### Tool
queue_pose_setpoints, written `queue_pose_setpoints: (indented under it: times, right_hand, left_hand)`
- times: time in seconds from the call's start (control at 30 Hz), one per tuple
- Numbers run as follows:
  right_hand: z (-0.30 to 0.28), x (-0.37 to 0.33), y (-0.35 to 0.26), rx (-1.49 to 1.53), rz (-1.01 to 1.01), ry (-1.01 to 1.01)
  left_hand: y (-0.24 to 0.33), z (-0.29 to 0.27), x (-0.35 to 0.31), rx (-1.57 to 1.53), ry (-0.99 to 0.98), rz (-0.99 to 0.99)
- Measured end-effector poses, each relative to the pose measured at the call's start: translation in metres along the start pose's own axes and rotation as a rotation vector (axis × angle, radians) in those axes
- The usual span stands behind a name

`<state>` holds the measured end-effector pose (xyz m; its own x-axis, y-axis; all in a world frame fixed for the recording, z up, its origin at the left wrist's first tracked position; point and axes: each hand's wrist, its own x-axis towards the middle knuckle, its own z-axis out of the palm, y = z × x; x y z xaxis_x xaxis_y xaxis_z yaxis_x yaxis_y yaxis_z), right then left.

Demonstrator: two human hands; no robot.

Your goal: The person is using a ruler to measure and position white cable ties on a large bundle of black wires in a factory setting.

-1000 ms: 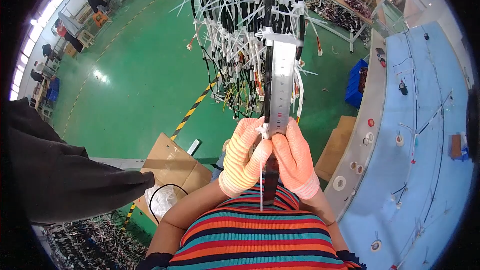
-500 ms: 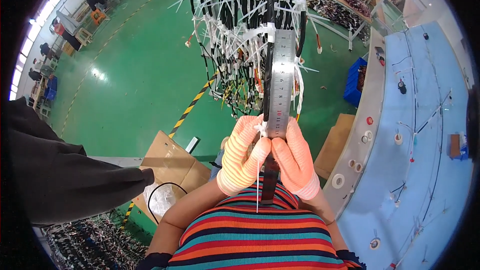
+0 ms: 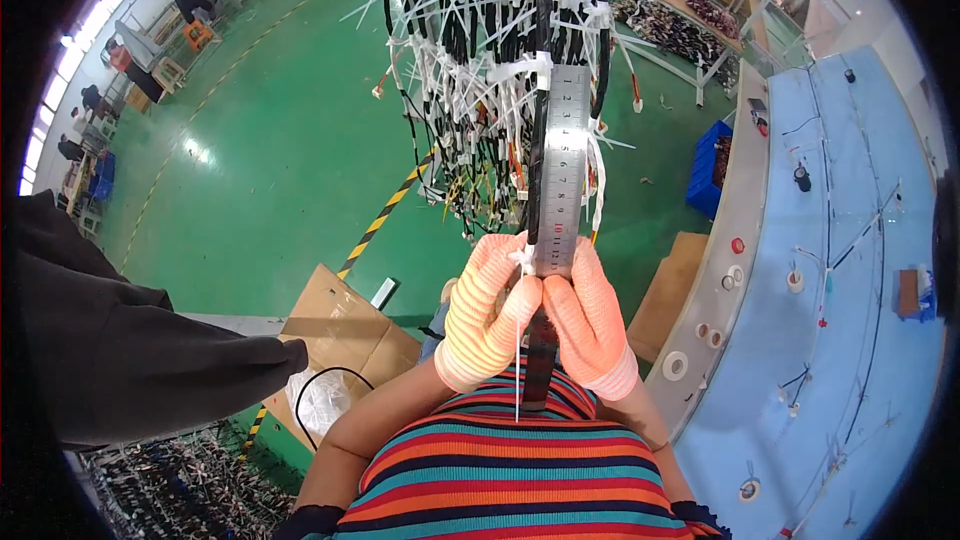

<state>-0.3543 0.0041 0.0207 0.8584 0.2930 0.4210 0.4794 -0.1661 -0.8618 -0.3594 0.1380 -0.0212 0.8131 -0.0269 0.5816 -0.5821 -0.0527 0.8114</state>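
A metal ruler point(image 3: 563, 170) lies lengthwise along a black taped cable point(image 3: 541, 140), its lower end between my gloved hands. My right hand point(image 3: 590, 320) pinches the ruler's lower end between thumb and fingers. My left hand point(image 3: 482, 315) is closed on the cable beside a white cable tie point(image 3: 519, 370), whose long tail hangs down toward my striped shirt. Another white cable tie point(image 3: 530, 70) wraps the cable near the ruler's upper end. Behind hang several wire harnesses point(image 3: 470, 70) with white ties and connectors.
A blue work board point(image 3: 860, 360) with tape rolls and wires stands to the right. Cardboard point(image 3: 345, 330) and a dark cloth point(image 3: 150, 340) are on the left. A blue bin point(image 3: 710, 170) sits beyond the board's edge. People work far left.
The view has shifted very slightly. Both hands keep the same grip on the ruler and cable.
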Motion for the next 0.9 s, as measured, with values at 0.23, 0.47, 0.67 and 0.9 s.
queue_pose_setpoints:
  times: [0.23,0.47,0.67,0.9]
  right_hand:
    - [-0.003,0.003,0.006,-0.013,-0.093,-0.053]
    - [-0.003,0.002,0.004,0.049,0.003,-0.031]
    - [-0.005,0.007,-0.002,0.084,0.123,-0.015]
    - [-0.003,0.009,0.002,0.105,0.142,-0.040]
  left_hand:
    - [0.002,0.002,-0.001,-0.053,0.028,-0.093]
    - [0.001,0.005,-0.004,-0.252,0.075,-0.253]
    - [0.000,0.002,-0.001,-0.208,0.073,-0.300]
    - [-0.002,0.000,0.000,-0.142,0.082,-0.264]
